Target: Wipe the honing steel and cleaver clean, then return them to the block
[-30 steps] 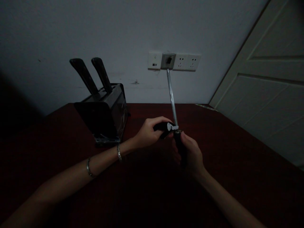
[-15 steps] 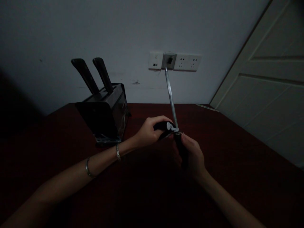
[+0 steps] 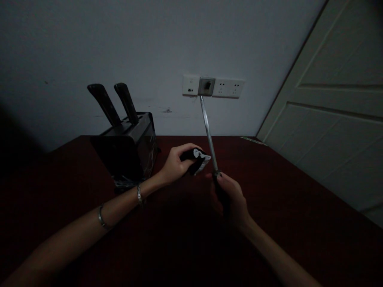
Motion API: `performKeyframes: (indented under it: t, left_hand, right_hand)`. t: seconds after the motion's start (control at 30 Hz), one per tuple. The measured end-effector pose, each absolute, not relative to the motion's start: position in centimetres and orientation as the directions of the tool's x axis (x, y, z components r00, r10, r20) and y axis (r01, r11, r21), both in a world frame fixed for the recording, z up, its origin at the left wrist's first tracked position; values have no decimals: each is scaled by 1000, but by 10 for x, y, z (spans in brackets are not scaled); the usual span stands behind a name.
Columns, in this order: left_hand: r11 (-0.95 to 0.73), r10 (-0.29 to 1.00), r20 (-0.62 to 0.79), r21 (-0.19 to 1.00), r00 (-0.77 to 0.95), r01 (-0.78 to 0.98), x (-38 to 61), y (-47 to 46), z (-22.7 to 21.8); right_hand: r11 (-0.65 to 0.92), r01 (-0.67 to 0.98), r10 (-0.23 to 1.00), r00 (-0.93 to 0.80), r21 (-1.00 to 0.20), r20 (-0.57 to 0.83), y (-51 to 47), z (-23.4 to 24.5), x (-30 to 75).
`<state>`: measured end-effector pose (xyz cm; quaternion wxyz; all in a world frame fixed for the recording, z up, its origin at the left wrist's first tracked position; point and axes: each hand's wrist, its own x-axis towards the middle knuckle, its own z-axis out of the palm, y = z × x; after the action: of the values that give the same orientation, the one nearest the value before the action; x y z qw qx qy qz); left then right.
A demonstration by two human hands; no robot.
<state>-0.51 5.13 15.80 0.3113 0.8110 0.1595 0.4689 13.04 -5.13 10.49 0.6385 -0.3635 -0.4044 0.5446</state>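
Note:
My right hand [image 3: 231,195] is wrapped round the dark handle of a sharpening steel [image 3: 208,129]. Its long, thin metal rod points up and away towards the wall. Just left of the rod, my left hand [image 3: 176,163] pinches a folded black-and-white cloth [image 3: 201,158] between thumb and fingers. A small gap separates the cloth from the rod. To the left of my hands stands a dark knife block [image 3: 119,155], with two black-handled knives [image 3: 127,103] in its top slots. The fingers under the steel's handle are mostly in shadow.
The dark red table [image 3: 179,247] runs back to a pale wall [image 3: 143,48]. Wall sockets [image 3: 228,88] sit behind the rod's tip. A panelled white door [image 3: 335,95] rises at the right. A thin strip [image 3: 253,140] lies at the table's back right edge.
My left hand has drawn the cloth leftwards off the base of the steel, so a gap now shows. The whole view has shifted slightly.

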Motion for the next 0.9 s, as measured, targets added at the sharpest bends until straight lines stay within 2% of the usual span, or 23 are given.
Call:
performKeyframes:
  t: [0.23, 0.53, 0.67, 0.8, 0.9]
  left_hand:
    - [-844, 481, 743, 536, 466, 17, -5, 49, 153]
    - [-919, 328, 770, 394, 547, -5, -1, 44, 150]
    - [-947, 211, 746, 316, 631, -58, 0, 43, 147]
    - [-950, 166, 700, 304, 695, -79, 0, 42, 146]
    - [-947, 173, 689, 313, 704, -73, -1, 43, 146]
  right_hand:
    - [120, -367, 987, 142, -922, 72, -46, 103, 130]
    - [131, -420, 989, 116, -898, 90, -41, 95, 126]
    - [186, -391, 974, 191, -901, 118, -38, 92, 126]
    - [204, -309, 961, 243, -929, 131, -39, 94, 129]
    - [177, -335, 970, 219, -925, 106, -41, 96, 130]
